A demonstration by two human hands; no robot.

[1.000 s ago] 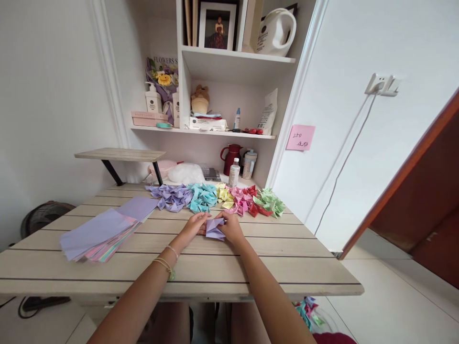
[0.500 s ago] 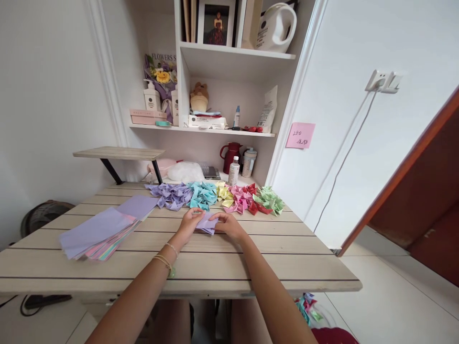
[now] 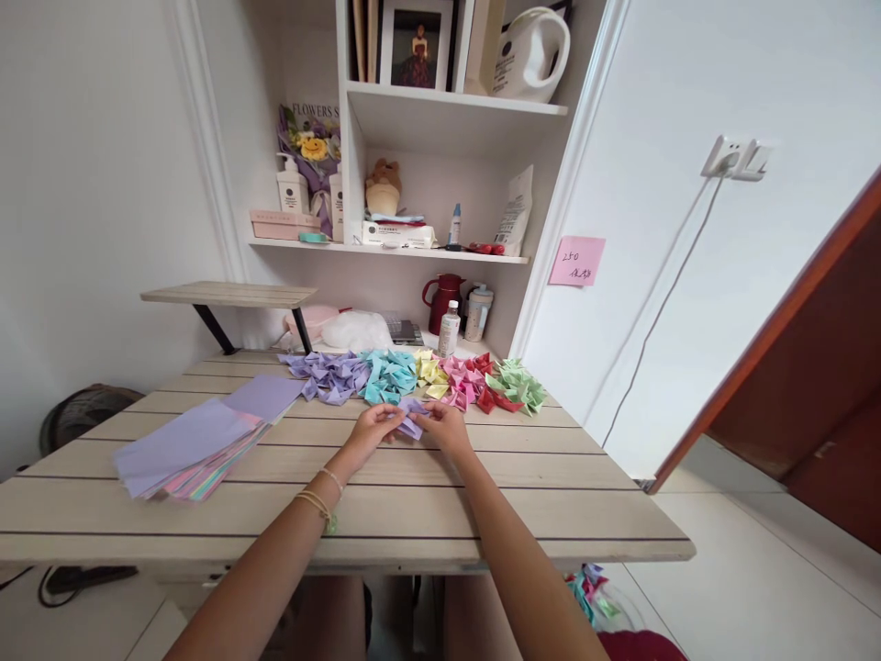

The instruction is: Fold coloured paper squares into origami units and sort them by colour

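A small folded sheet of purple paper (image 3: pixel 411 424) is held between my two hands, just above the slatted table. My left hand (image 3: pixel 372 430) pinches its left side with thumb and fingers. On the other side, my right hand (image 3: pixel 444 427) grips the paper's right edge in the same way. Right behind the hands lies a row of folded paper pieces: purple ones (image 3: pixel 331 375), blue ones (image 3: pixel 386 375), yellow ones (image 3: pixel 429 371), pink ones (image 3: pixel 460 381), red ones (image 3: pixel 496 400) and green ones (image 3: pixel 519 384).
Fanned coloured paper sheets (image 3: pixel 185 445) lie on the table (image 3: pixel 551 514) at left. A small raised stand (image 3: pixel 230 294) is at the back left. Behind the pile stand a bottle (image 3: pixel 449 330), a red jug (image 3: pixel 446 301) and a tumbler (image 3: pixel 478 314).
The purple paper has been turned and its folds spread in my hands. My left hand has shifted slightly right, and the fingers of both hands have changed their hold.
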